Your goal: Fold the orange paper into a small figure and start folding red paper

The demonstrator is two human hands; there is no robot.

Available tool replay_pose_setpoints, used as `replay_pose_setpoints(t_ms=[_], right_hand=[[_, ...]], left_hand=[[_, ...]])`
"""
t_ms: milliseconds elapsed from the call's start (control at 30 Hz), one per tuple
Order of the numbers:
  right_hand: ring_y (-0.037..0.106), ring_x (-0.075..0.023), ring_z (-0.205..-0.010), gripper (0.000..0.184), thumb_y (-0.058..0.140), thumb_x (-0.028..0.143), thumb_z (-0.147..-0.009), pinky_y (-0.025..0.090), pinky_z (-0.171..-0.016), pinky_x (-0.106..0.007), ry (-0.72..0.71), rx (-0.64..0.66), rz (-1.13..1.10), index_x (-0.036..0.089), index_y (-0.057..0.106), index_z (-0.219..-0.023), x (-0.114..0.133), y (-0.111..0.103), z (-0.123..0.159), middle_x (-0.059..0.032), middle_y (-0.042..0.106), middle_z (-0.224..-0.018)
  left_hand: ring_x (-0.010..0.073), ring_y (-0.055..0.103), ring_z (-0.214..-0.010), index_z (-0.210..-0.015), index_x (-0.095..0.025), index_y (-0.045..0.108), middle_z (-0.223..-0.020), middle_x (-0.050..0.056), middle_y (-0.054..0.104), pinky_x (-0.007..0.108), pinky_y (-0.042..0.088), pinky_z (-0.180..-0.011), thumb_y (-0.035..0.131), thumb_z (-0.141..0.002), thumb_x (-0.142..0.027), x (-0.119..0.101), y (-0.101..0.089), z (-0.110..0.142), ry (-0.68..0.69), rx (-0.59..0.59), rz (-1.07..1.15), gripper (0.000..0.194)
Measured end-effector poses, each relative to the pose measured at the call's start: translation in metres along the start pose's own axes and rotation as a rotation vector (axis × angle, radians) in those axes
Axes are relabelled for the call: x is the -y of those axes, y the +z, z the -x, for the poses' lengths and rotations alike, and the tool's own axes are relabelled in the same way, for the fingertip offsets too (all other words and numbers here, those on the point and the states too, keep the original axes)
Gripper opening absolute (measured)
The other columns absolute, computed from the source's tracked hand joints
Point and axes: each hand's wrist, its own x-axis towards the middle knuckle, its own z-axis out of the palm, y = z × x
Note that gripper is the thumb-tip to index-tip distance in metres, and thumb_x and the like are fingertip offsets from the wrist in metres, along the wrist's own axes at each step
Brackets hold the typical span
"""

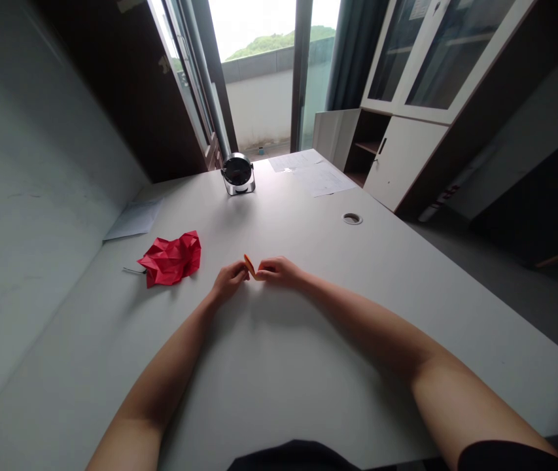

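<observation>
Over the middle of the white desk, my left hand (230,278) and my right hand (279,270) face each other, close together. Between them is a small folded orange piece (249,264), apparently paper. My left fingers pinch one side of it, and the thumb and fingers of my right hand grip the other side near its lower end. Part of the piece is hidden by the fingers. To the left of my left hand lies a creased red sheet (171,258), apparently paper, with a thin dark object (134,270) sticking out from its left edge.
A small round black fan (238,173) on a metal stand sits toward the back of the desk (279,366). Printed papers (325,178) lie at the far right, another sheet (135,218) by the left wall. A cable hole (352,219) is on the right; cabinets (406,157) stand beyond.
</observation>
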Motion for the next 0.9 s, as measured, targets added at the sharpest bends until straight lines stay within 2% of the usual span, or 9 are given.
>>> replay_pose_setpoints(t_ms=[900], right_hand=[[0.049, -0.0114, -0.067, 0.037, 0.06, 0.051, -0.087, 0.033, -0.062, -0.023, -0.044, -0.008, 0.011, 0.016, 0.07, -0.083, -0.0029, 0.0009, -0.0009, 0.0009, 0.061, -0.072]], left_hand=[[0.0145, 0.061, -0.07, -0.086, -0.019, 0.067, -0.074, 0.001, 0.068, 0.024, 0.046, -0.069, 0.051, -0.091, -0.033, 0.0008, 0.0006, 0.0002, -0.013, -0.007, 0.008, 0.022]])
